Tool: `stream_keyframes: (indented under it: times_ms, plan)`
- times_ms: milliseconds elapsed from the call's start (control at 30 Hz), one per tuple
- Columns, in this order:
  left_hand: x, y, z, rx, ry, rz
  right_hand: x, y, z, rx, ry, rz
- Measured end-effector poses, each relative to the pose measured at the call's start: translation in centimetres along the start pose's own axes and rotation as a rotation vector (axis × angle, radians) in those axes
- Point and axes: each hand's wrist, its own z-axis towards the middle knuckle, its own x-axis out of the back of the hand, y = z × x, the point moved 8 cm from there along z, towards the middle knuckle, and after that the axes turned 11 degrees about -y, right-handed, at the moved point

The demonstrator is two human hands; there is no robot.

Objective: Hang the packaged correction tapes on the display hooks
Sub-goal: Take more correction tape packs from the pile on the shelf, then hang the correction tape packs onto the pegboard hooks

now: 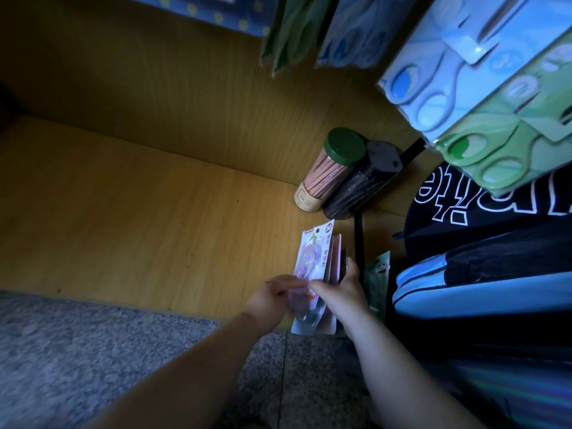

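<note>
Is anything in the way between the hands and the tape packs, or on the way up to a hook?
Nothing between: the left hand and right hand already hold the tape packs, low by the wooden shelf. The only hook in view, upper right, carries scissors packs; no free hook shows.

Shelf (139,196): matt wood-grain laminate. Floor (93,351): rough speckled stone. Tape packs (312,258): card w/ glossy clear plastic. Pencil tub (328,171): clear plastic, green lid.
</note>
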Motion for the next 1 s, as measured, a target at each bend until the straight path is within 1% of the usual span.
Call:
stream_keyframes:
  times_ms: [133,200,267,300,367,400,467,533,633,800,867,1000]
  plan:
    - [2.8,0.3,-0.7,-0.014,0.159,0.046,-0.7,0.1,-0.3,0.037,-0.023,0.041]
    - [4.0,0.8,-1.1,-0.042,0.251,0.045,-1.8,0.2,-0.5,0.059,-0.088,0.121]
    - [5.0,0.9,-1.6,-0.046,0.326,-0.025,-2.8,0.5,-0.7,0.077,-0.145,0.242]
    - [5.3,0.9,-1.8,-0.034,0.341,-0.052,-3.2,0.5,-0.8,0.089,-0.173,0.311]
    - [6.0,1.0,-2.2,-0.009,0.337,-0.014,-3.5,0.2,-0.8,0.136,-0.204,0.416]
    - [6.3,0.9,-2.4,0.005,0.324,-0.026,-3.7,-0.3,-1.0,0.167,-0.22,0.453]
    - [6.2,1.0,-3.2,0.053,0.26,-0.137,-4.1,-1.3,-1.6,0.213,-0.266,0.491]
    - [5.6,1.6,-4.4,0.063,0.167,-0.238,-4.3,-2.9,-2.9,0.277,-0.308,0.507]
    - [5.0,2.8,-6.3,0.057,0.002,-0.311,-4.5,-5.1,-5.3,0.333,-0.369,0.487]
    - [2.9,7.9,-12.7,-0.097,-0.254,-0.378,-3.2,-10.0,-11.9,0.435,-0.37,0.412]
    - [2.0,10.0,-15.5,-0.159,-0.294,-0.343,-2.2,-11.5,-14.9,0.474,-0.359,0.416]
    - [0.6,13.5,-21.5,-0.31,-0.317,-0.373,-1.3,-13.5,-21.3,0.572,-0.416,0.371]
